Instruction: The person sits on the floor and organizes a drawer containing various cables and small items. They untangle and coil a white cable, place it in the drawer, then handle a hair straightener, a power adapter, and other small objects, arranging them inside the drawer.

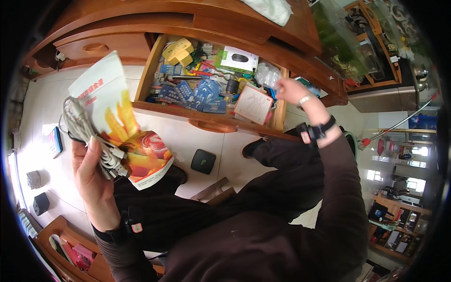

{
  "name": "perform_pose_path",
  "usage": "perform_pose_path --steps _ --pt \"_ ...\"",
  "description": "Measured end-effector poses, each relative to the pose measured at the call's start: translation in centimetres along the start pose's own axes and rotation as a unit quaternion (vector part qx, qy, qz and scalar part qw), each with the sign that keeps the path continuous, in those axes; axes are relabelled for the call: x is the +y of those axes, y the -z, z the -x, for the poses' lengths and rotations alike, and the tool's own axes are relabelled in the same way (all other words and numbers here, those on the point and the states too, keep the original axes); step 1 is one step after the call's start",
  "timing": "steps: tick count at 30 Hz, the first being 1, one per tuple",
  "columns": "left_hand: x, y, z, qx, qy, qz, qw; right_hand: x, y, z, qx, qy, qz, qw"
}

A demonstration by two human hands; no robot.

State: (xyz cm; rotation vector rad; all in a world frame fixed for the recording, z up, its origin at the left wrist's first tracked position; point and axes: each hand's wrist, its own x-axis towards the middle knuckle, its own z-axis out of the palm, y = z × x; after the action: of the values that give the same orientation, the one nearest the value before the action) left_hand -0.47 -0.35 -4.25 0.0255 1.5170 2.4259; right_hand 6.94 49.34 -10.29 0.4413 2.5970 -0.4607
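Observation:
My left hand (pixel 92 172) is closed around a bundle of grey and white USB cables (pixel 112 157) and a paper bag (pixel 102 84) printed with fries. My right hand (pixel 291 91) is over the right end of a pulled-out wooden drawer (pixel 169 107), its fingertips close to a crumpled clear plastic bag (pixel 266 74); whether they grip anything cannot be told. Inside the drawer lie a yellow power adapter (pixel 178 51), a boxed computer mouse (pixel 238 59), several blue cards (pixel 201 95), pens, a black cylinder (pixel 232 86) and a white box with a line drawing (pixel 253 103).
On the tiled floor below the drawer lies a flat black box (pixel 203 161). A shut drawer (pixel 102 49) is to the left. A white cloth (pixel 273 10) lies on the cabinet top. A wooden holder (pixel 67 239) with pink items stands at lower left.

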Motion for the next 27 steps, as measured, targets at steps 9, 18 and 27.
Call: perform_pose_path --steps 9,18,27 --pt "-2.8 -6.9 -2.6 -0.049 0.049 -0.077 0.995 5.1 -6.0 -9.4 0.139 -0.009 0.169 0.976" --pt "-3.2 -7.7 -3.1 -0.016 0.051 -0.069 0.996 7.5 -4.4 -3.3 0.046 0.011 -0.678 0.733" --pt "-0.8 -2.9 -4.1 0.026 -0.048 -0.023 0.998 0.9 -2.8 -4.4 -0.121 0.031 -0.758 0.640"
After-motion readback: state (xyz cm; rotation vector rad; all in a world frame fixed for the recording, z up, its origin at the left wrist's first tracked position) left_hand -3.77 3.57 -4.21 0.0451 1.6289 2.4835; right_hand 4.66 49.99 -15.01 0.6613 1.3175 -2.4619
